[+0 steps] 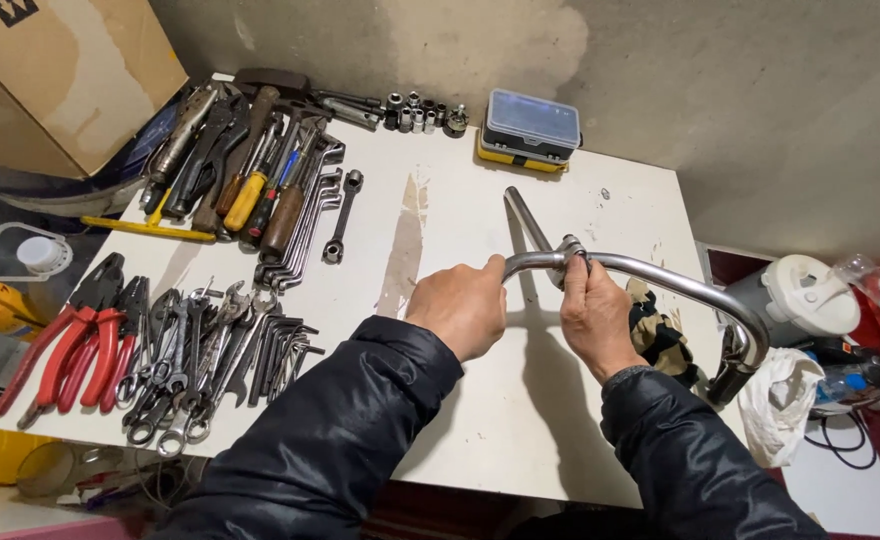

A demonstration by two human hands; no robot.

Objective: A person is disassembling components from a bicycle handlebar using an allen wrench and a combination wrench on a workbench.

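Left hand (460, 305): clenching around the near end of the handlebar (660, 280), knuckles facing up, above the table (480, 420).
Right hand (592, 320): grasping the handlebar at its clamp (570, 250), fingertips pinching the clamp area, just beside the left hand.
Handlebar: chrome tube, being held between both hands over the table's middle; it is curving away to the right of the right hand and ending in a dark grip (732, 375) past the table edge.
Stem (526, 218): grey bar running from the clamp away from the hands, toward the case.
Glove (658, 330): dark patterned cloth lying just right of the right hand, under the tube.
Wrenches (200, 360): lying in a row left of the left hand, near edge.
Pliers (75, 340): red-handled, lying further left of the wrenches.
Screwdrivers (260, 180): lying far left, beyond the hands.
Sockets (415, 112): standing at the far edge.
Case (530, 128): yellow box with clear lid, sitting beyond the hands at the far edge.
Jug (805, 295): white, standing well right of the right hand, off the table.
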